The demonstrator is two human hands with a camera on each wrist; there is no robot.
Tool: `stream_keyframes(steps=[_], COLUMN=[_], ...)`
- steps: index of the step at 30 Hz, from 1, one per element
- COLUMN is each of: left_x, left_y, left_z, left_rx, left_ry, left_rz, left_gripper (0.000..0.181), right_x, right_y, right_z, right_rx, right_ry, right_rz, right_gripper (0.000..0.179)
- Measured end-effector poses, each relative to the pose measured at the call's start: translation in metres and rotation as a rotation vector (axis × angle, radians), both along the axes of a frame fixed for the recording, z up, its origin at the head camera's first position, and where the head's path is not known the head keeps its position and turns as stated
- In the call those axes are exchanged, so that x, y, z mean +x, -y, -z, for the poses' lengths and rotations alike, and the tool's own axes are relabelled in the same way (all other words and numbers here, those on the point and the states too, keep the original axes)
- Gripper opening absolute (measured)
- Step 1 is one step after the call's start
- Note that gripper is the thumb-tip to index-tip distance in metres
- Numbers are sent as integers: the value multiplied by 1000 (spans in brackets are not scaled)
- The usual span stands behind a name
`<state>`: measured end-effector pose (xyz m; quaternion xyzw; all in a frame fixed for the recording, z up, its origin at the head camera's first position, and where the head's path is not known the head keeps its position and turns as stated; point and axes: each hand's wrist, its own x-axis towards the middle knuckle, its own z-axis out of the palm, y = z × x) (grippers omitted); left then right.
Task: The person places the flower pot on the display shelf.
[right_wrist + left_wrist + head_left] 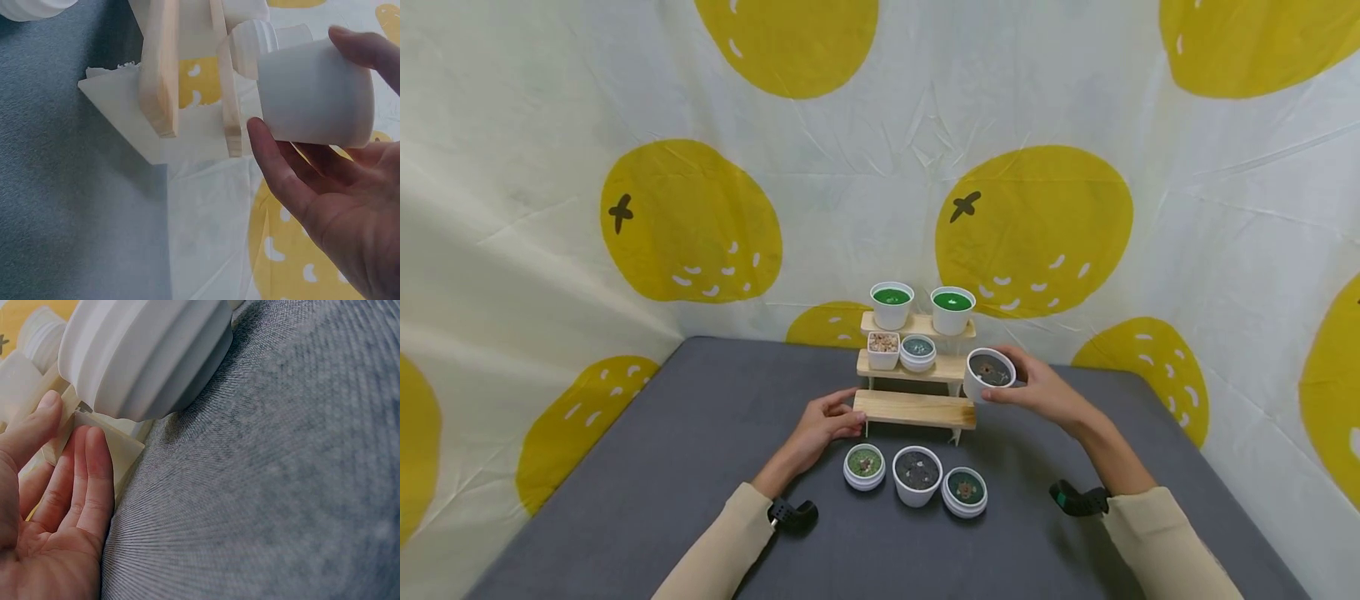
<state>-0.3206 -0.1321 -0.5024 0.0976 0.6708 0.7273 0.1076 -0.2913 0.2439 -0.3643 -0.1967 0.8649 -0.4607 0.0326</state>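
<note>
A white cup of dark grey filling [989,371] is pinched by the right hand [1039,388] just beside the middle step [947,367] of a three-tier wooden stand [910,375], whose lowest step [914,408] is gripped at its left end by the left hand [820,428].

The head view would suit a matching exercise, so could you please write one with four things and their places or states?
1. Left hand
2. Right hand
3. Square pot
4. Pale-green-filled pot

A. standing on the grey tabletop
B. holding a dark-filled pot
C. touching the left end of the lowest step
D. standing on the middle step

Pairs: 1-C; 2-B; 3-D; 4-A
</note>
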Motion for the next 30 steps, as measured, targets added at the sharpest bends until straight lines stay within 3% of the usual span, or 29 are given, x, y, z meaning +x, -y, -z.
stream_keyframes(steps=[11, 19, 30], left_x=[-1, -1, -1], left_y=[1, 2, 1], left_z=[-2, -1, -1], left_rx=[6, 3, -4], left_ry=[-1, 6, 5], left_rz=[23, 15, 15], left_gripper=[72, 70, 69], right_x=[-7, -19, -30], right_y=[12, 22, 30], right_z=[-10, -15, -16], right_rx=[5, 20, 7], right_ry=[4, -25, 12], right_rz=[92, 98, 116], right_gripper=[75, 74, 74])
